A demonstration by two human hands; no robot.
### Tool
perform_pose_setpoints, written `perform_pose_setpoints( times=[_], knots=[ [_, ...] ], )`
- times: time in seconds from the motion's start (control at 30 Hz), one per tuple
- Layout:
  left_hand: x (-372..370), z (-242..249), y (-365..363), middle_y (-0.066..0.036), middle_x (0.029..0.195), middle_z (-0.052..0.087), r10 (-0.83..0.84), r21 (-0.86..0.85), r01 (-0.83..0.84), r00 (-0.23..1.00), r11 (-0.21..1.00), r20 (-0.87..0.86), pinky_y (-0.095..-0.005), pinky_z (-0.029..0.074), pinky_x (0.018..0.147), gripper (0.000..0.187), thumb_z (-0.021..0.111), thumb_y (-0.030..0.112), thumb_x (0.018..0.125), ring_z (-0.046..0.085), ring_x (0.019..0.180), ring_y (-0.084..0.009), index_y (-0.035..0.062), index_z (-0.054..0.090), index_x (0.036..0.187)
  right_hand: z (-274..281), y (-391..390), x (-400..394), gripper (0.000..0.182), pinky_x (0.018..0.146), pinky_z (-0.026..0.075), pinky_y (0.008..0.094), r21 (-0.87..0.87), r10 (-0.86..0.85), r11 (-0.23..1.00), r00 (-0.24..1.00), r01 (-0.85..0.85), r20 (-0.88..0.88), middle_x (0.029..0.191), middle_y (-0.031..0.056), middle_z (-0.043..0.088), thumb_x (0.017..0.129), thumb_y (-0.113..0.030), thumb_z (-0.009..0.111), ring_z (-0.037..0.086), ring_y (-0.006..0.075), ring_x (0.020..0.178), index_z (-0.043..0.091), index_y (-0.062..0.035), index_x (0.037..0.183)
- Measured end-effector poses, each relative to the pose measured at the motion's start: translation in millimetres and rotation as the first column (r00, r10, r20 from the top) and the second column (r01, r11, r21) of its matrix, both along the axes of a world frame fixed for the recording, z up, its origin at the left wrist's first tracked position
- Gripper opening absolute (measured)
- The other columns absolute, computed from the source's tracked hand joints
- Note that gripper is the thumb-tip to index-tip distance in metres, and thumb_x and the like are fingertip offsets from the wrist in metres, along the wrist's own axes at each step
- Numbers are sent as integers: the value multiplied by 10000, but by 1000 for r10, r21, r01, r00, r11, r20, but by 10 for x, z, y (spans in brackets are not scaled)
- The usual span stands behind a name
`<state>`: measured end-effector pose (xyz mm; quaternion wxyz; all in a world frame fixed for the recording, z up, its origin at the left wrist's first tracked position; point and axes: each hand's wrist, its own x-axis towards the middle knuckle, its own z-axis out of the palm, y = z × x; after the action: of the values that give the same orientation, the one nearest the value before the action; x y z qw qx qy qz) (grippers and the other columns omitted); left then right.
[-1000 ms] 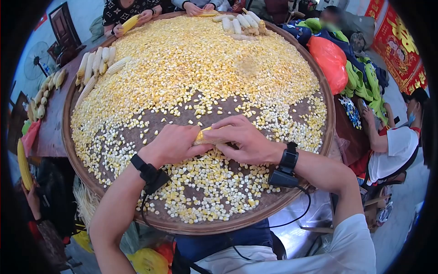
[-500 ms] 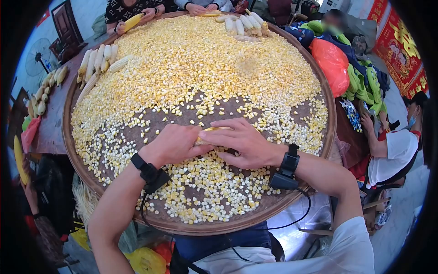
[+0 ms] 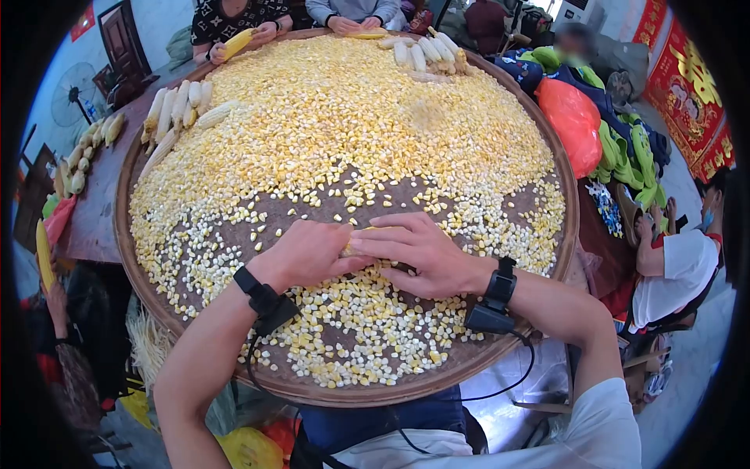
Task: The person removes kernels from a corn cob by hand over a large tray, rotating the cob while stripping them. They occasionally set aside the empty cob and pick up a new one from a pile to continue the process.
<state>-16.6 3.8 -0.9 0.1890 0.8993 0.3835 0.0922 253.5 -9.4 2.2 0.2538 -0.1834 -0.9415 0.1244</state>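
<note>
In the head view, the corn cob point(image 3: 347, 251), mostly hidden at the frame's centre, sits under the left hand's point(image 3: 308, 250) thumb, its other fingers unclear, and the right hand's point(image 3: 422, 254) slightly spread fingers. Loose kernels point(image 3: 328, 117) already cover much of the tray point(image 3: 359, 398); stripped cobs point(image 3: 180, 107) lie upper left, but a yellow cob point(image 3: 237, 44) above seems still full.

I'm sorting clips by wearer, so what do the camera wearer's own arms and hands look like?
The left hand and right hand wear no gloves. Each wrist has a black band with a boxy black module and thin black cable. A short white fabric sleeve shows on the right arm; none is visible on the left.
</note>
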Motion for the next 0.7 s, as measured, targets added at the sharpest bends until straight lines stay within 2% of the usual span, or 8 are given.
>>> perform_pose_setpoints(
  times=[0.1, 0.2, 0.3, 0.43, 0.57, 0.7],
  knots=[
    [-2, -1, 6, -218, 1045, 755, 52, 2, -52, 992, 999, -114, -507, 580, 833, 528, 693, 558, 983, 735, 957, -424, 45, 720, 1103, 23, -20, 5, 701, 1199, 370, 495, 18, -1, 1000, 998, 0, 67, 1571, 18, 603, 926, -127, 689, 511, 295, 1470, 531, -183, 1607],
    [12, 88, -25, -211, 1048, 759, 83, -19, -87, 986, 996, -146, -509, 581, 835, 540, 679, 579, 990, 736, 959, -426, 53, 721, 1107, 29, -30, 4, 711, 1209, 357, 503, 17, -3, 1000, 996, 1, 91, 1564, 18, 611, 930, -130, 677, 495, 302, 1486, 514, -191, 1620],
    [15, 136, -42, -224, 983, 770, 51, 30, -47, 991, 998, -128, -557, 585, 804, 609, 616, 624, 1029, 749, 914, -447, 17, 669, 1018, 50, -20, 5, 712, 1204, 355, 502, -8, 6, 1000, 995, -5, 99, 1543, 12, 630, 927, -122, 678, 501, 297, 1479, 518, -202, 1616],
    [46, 260, -74, -227, 996, 769, 54, -3, -56, 981, 998, -184, -557, 586, 816, 620, 608, 638, 1028, 751, 936, -445, 21, 671, 1040, 23, 9, 22, 710, 1188, 360, 498, -35, 14, 999, 997, -11, 71, 1512, 6, 654, 922, -102, 683, 519, 285, 1456, 529, -217, 1605],
    [56, 306, -58, -229, 1011, 768, 37, -31, -44, 978, 999, -207, -555, 586, 823, 640, 605, 656, 1021, 750, 953, -443, 20, 671, 1052, 39, -2, 23, 669, 1145, 393, 461, -17, 13, 1000, 999, -12, 44, 1513, -26, 661, 933, -95, 744, 572, 262, 1397, 569, -220, 1566],
    [29, 258, -49, -237, 1001, 765, 38, -62, -49, 985, 997, -166, -546, 587, 817, 667, 604, 680, 1005, 750, 941, -440, 15, 667, 1012, 35, -3, 4, 672, 1153, 382, 482, -25, 16, 1000, 999, -15, 42, 1432, 11, 685, 943, -123, 717, 562, 263, 1388, 559, -224, 1588]
  ],
)
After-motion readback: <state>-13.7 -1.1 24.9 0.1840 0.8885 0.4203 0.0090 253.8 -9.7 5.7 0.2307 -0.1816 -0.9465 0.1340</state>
